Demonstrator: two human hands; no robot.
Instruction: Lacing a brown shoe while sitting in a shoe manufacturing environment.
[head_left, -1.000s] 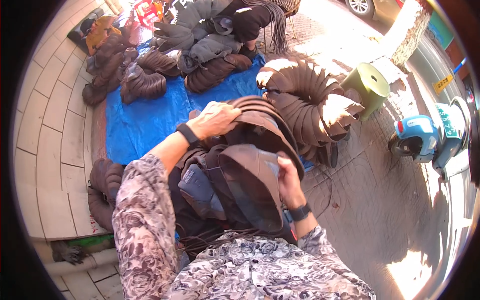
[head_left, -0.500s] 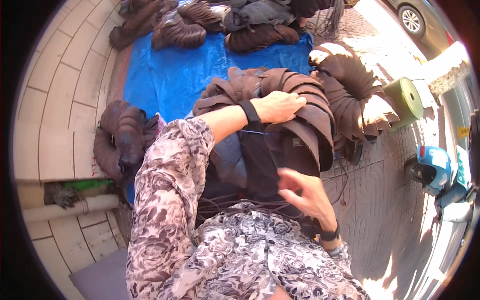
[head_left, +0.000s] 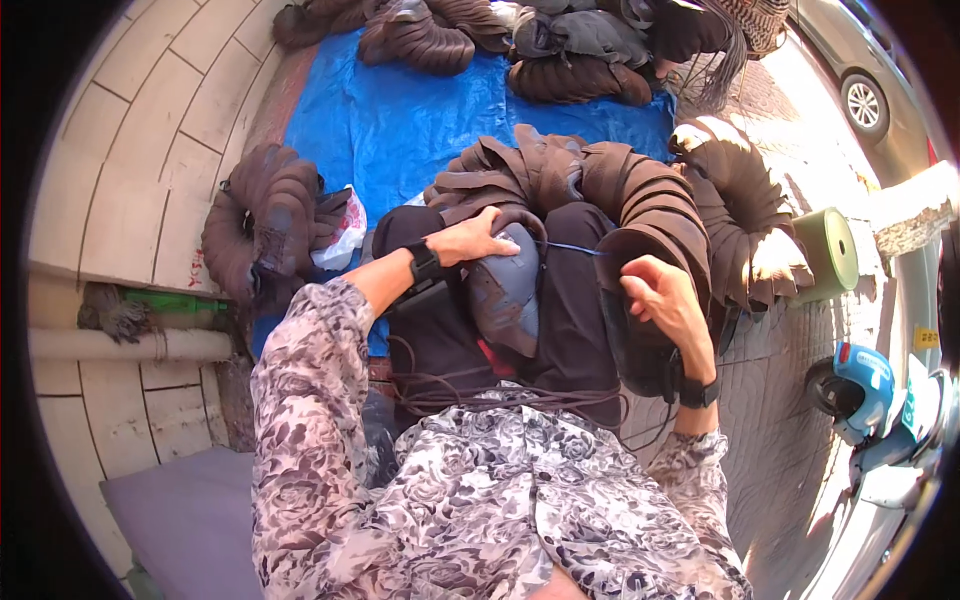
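Across my dark-trousered lap lies a thick arched bundle of brown curved pieces (head_left: pixel 645 195), nested one in another; their exact kind I cannot tell. At its left end hangs a scuffed grey-blue curved piece (head_left: pixel 508 300). My left hand (head_left: pixel 474 238) is closed on the upper edge of that piece, thumb and fingers at its top. A thin blue string (head_left: pixel 572 247) stretches from beside this piece toward the bundle's right end. Close to the string's right end is my right hand (head_left: pixel 660 292), fingers curled; whatever they pinch is too small to make out.
Similar bundles lie at left (head_left: pixel 265 225) and right (head_left: pixel 740 205), with more at the back edge of a blue tarp (head_left: pixel 400 130). Beside the right bundle stands a green roll (head_left: pixel 828 250). A blue scooter (head_left: pixel 862 390) and a car (head_left: pixel 850 70) are farther right. Dark cords (head_left: pixel 510 400) cross my waist.
My left hand has gone from the bundle's top to the grey-blue piece at its left end. My right hand has risen toward the bundle's right end. The whole view has shifted.
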